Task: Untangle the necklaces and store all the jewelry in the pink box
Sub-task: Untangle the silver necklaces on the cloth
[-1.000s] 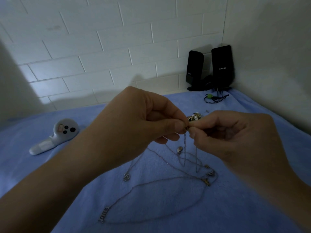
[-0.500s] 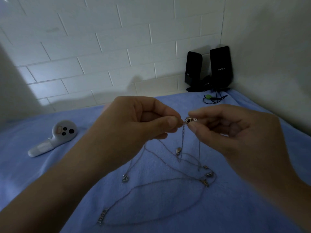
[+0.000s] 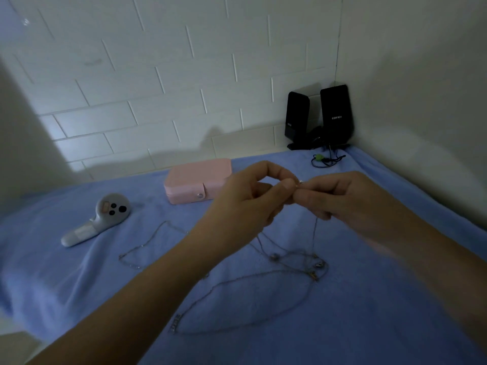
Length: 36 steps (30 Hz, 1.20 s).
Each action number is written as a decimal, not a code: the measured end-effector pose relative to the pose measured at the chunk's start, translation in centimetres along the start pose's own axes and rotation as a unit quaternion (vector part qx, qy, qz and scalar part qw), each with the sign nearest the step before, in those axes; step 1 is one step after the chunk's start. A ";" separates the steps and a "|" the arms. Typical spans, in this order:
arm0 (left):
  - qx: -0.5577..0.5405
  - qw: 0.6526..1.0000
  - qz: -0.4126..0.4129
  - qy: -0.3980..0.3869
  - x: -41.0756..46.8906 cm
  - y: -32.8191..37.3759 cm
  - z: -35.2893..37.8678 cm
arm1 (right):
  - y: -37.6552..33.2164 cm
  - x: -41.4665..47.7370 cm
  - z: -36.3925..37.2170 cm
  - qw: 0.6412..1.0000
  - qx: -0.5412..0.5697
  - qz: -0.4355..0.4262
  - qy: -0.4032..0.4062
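Thin tangled necklaces lie before the closed pink box.

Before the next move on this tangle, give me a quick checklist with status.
1. Grip: left hand and right hand both pinch the small metal piece: ok.
2. That piece undone: cannot tell, too small.
3. Hanging chain free of the knot: it runs down into the crossed necklaces: not ok.
4. Pink box ready to take jewelry: lid down: not ok.
5. Thin chain on the left separate from the knot: cannot tell, one end is hidden.
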<state>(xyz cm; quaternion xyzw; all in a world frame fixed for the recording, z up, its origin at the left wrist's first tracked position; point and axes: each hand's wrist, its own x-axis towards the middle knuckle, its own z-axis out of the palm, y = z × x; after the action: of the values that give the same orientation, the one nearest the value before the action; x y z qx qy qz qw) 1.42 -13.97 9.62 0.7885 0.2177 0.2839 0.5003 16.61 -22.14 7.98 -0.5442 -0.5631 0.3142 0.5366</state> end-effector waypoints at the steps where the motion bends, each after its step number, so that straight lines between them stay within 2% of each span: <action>1: -0.013 1.000 -0.007 -0.015 -0.1 0.2 -0.3 | -0.5 0.1 -0.2 1.000 0.012 0.005 -0.005; 5: -0.033 0.992 -0.067 -0.103 -1.4 -0.3 -0.6 | -3.0 0.6 -1.2 0.995 0.100 -0.004 -0.013; 7: -0.017 0.988 -0.064 -0.138 -2.4 -1.1 0.0 | -4.5 0.6 -1.9 0.984 0.174 0.027 -0.005; 9: 0.004 0.986 -0.048 -0.158 -3.3 -1.8 1.1 | -5.9 0.3 -2.5 0.980 0.192 0.048 0.006; 16: -0.093 0.973 -0.055 -0.204 -5.1 -3.2 6.4 | -7.4 -2.2 -4.1 0.995 0.040 0.067 0.068; 18: -0.124 0.963 -0.068 -0.230 -5.6 -3.9 8.0 | -7.4 -2.8 -5.0 0.993 -0.041 0.082 0.079; 22: -0.173 0.948 -0.120 -0.238 -6.2 -4.4 10.5 | -6.4 -2.9 -7.0 0.964 -0.201 0.159 0.074; 25: -0.164 0.951 -0.140 -0.223 -6.1 -4.3 10.7 | -4.5 -2.2 -7.0 0.936 -0.254 0.238 0.052; 27: -0.143 0.954 -0.155 -0.214 -5.9 -4.1 10.4 | -2.9 -1.4 -6.6 0.927 -0.256 0.270 0.046; 31: -0.033 0.969 -0.160 -0.185 -6.0 -3.8 8.4 | -0.1 0.6 -5.8 0.925 -0.240 0.293 0.036; 34: 0.080 0.983 -0.114 -0.122 -5.7 -4.1 6.4 | 1.3 2.3 -5.3 0.926 -0.240 0.291 0.028; 36: 0.185 0.979 -0.063 -0.063 -5.2 -4.5 4.7 | 2.1 3.4 -5.1 0.930 -0.243 0.276 0.025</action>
<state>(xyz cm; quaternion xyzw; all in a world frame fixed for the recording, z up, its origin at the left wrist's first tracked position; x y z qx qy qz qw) 0.46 -18.52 2.70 0.8682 0.2842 0.1565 0.3754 22.57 -19.60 8.05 -0.7996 -0.4364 0.2897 0.2935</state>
